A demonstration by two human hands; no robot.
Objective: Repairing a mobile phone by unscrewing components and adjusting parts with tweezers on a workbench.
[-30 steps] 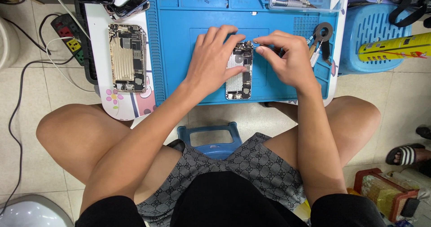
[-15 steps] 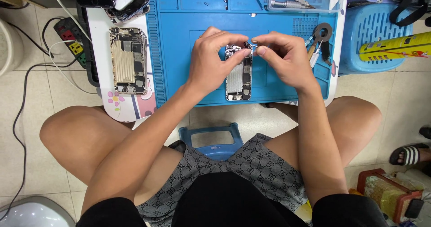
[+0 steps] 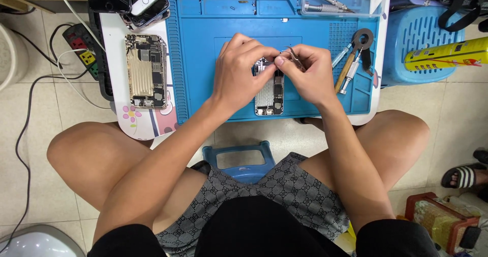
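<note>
Hands meet over an opened phone (image 3: 269, 92) lying mid-mat on the blue work mat (image 3: 203, 59). Left hand (image 3: 239, 71) curls over the phone's far-left edge, fingers bent and pressed on it. Right hand (image 3: 310, 74) pinches slim tweezers (image 3: 296, 57), thumb and forefinger closed tight, tips at the phone's far end. Second opened phone (image 3: 146, 71) lies to the left, off the mat. Screwdrivers (image 3: 348, 66) rest just right of the hands.
</note>
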